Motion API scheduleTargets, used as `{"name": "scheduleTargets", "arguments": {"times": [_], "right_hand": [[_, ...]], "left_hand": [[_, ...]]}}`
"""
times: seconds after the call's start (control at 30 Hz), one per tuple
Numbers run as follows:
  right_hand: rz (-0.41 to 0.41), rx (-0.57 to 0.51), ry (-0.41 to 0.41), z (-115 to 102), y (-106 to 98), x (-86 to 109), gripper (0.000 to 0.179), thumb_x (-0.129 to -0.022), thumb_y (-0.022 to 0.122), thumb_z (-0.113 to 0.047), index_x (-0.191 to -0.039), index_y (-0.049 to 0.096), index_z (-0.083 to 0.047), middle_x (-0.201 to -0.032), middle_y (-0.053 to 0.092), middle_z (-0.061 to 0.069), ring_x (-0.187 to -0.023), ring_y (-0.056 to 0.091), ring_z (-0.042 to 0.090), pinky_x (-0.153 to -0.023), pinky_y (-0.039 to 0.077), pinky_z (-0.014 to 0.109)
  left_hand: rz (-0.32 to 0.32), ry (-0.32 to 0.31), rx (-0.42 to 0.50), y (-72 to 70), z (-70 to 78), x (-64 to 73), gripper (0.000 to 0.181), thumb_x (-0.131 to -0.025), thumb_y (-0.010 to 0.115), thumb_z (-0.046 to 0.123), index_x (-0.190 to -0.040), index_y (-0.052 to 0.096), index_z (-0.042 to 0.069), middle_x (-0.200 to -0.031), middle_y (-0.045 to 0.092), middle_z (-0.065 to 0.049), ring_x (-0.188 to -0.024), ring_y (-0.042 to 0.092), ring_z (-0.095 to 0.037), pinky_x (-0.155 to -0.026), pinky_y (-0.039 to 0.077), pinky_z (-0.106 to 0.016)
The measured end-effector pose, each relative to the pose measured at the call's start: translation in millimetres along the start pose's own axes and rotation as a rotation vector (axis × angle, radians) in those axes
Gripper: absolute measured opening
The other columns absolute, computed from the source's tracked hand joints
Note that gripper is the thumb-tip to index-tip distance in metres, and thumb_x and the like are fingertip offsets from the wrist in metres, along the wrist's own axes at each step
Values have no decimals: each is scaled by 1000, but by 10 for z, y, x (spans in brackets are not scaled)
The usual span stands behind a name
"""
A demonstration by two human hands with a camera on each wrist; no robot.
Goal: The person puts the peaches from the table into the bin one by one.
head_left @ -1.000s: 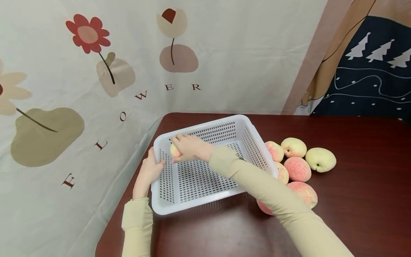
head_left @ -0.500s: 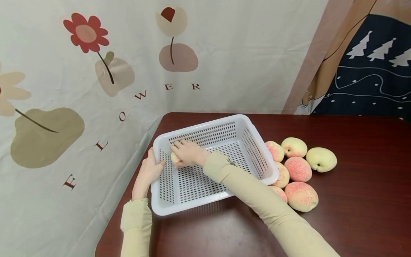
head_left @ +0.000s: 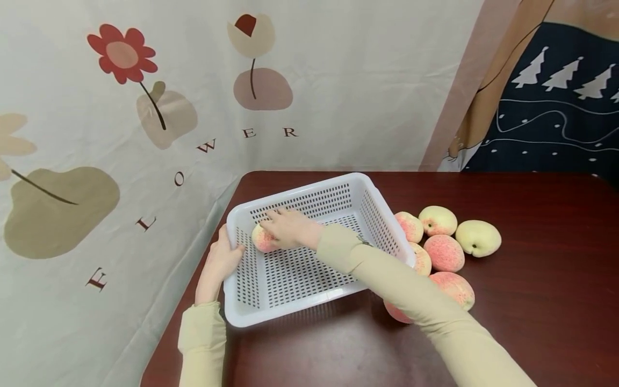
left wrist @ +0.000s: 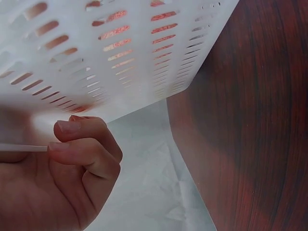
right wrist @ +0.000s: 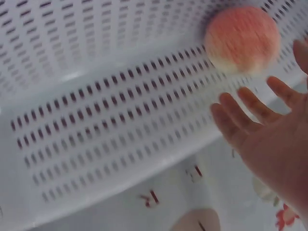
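A white perforated plastic basket [head_left: 300, 306] stands on the table. My left hand [head_left: 223, 260] grips its left rim, and in the left wrist view the fingers [left wrist: 86, 154] curl under the rim's edge. Inside the basket, in the far left corner, lies a pink and yellow peach [head_left: 261, 240]. Close beside the peach is my right hand [head_left: 290, 228]. In the right wrist view that hand [right wrist: 274, 130] has its fingers spread and straight, with a gap between the fingertips and the peach [right wrist: 243, 41].
Several more peaches lie on the dark red table just right of the basket, among them a pale yellow one [head_left: 477, 238] and a red one [head_left: 444, 253]. My right forearm partly covers the nearest ones. A printed cloth [head_left: 362, 107] hangs behind the table.
My right hand has let go of the peach, which now lies in the basket's left corner. The fingers have spread and drawn back slightly to the right. My left hand stays on the rim.
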State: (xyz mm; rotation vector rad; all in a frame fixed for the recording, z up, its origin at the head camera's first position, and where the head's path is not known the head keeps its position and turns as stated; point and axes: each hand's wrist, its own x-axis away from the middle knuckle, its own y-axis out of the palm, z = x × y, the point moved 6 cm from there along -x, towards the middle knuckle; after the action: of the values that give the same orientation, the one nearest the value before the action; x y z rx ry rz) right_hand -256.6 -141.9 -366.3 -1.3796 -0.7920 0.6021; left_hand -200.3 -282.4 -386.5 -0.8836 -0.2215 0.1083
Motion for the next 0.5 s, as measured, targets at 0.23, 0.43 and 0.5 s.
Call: {"name": "scheduleTargets", "arguments": {"times": [0.23,0.43,0.5], "right_hand": [[26,-24,21,276,-327,428,57,-95,50,-45,-145,37,-21,-149,37,8,-137,38,30,-114,35,47],[202,-99,68,707,-578,963,50,-95,51,-43,-137,46,-16,-135,48,8,-121,49,27,-101,46,42],[266,-136,102,877,-609,1158,49,-95,53,-41,-135,49,-15,-132,49,8,-118,51,28,-99,47,43]], "left_hand": [[-5,4,5,25,-9,-21,69,-94,43,15,-150,5,4,-103,58,-33,-67,69,-27,-53,58,-34],[-14,4,21,41,-20,-26,70,-95,43,15,-151,3,5,-105,58,-34,-67,69,-26,-51,58,-34],[-19,-2,28,44,-24,-24,70,-95,43,16,-151,1,6,-105,59,-34,-66,69,-25,-51,58,-34]]}}
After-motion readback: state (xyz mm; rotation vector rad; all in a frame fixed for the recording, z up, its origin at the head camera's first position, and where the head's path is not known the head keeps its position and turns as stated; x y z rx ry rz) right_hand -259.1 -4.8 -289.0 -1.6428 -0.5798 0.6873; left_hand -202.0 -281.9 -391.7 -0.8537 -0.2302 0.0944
